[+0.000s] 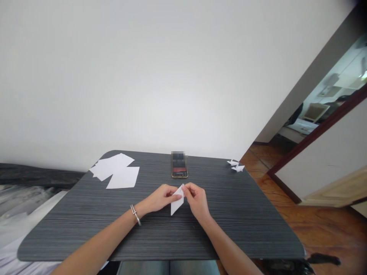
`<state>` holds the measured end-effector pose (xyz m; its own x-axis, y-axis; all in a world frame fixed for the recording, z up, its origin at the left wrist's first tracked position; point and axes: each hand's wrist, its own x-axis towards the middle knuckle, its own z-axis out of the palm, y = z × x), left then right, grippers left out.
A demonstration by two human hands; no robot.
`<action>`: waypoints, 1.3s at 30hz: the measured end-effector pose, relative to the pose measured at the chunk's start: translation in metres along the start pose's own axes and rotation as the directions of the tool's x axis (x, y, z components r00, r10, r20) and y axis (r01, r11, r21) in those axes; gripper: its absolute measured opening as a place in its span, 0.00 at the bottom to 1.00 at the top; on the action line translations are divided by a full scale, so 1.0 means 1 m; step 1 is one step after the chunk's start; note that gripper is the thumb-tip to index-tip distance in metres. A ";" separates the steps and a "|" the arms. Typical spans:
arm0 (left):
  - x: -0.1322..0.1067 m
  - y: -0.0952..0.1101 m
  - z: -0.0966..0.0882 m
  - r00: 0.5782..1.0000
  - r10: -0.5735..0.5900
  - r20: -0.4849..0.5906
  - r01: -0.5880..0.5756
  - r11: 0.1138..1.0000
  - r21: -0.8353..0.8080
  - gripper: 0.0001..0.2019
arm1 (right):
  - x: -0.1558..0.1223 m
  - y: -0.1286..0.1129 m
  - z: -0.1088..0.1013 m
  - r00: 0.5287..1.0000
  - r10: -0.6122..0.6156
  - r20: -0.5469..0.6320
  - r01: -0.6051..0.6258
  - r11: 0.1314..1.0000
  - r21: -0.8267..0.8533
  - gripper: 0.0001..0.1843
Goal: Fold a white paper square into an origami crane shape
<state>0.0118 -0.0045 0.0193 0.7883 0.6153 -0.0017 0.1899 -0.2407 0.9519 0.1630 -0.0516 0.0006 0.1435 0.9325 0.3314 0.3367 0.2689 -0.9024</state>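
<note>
A folded piece of white paper [177, 205], narrow and pointed at its lower end, is held between both hands above the middle of the dark table. My left hand [160, 197] pinches its left side, thumb lying across the front. At the upper right edge, near the tip, my right hand [197, 199] grips the paper between thumb and fingers. Parts of the paper are hidden behind the fingers. Just beyond the hands, a phone [179, 174] with a lit screen stands or lies on the table; part of its screen is blurred.
Several loose white paper sheets [123, 178] overlap at the table's far left. Two small folded paper figures [237, 168] sit near the far right corner. The dark table [243, 225] meets a white wall [177, 95] behind. Wooden floor and a doorway lie to the right.
</note>
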 end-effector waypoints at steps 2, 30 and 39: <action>0.000 0.000 0.000 1.000 0.000 0.001 0.000 1.000 0.005 0.17 | 0.000 0.000 0.000 1.000 0.013 0.011 -0.013 1.000 0.020 0.14; -0.001 0.006 0.002 0.991 0.080 -0.107 -0.054 0.973 0.223 0.20 | 0.002 0.000 -0.001 0.997 0.041 0.065 -0.051 0.983 0.174 0.11; 0.000 0.002 0.003 0.988 0.102 -0.116 -0.064 0.953 0.295 0.19 | 0.001 0.000 0.000 1.000 -0.001 0.018 0.000 0.996 0.084 0.13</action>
<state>0.0142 -0.0070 0.0201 0.7307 0.6700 0.1312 0.3033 -0.4907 0.8169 0.1628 -0.0505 0.0005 0.1264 0.9364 0.3274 0.2572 0.2879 -0.9225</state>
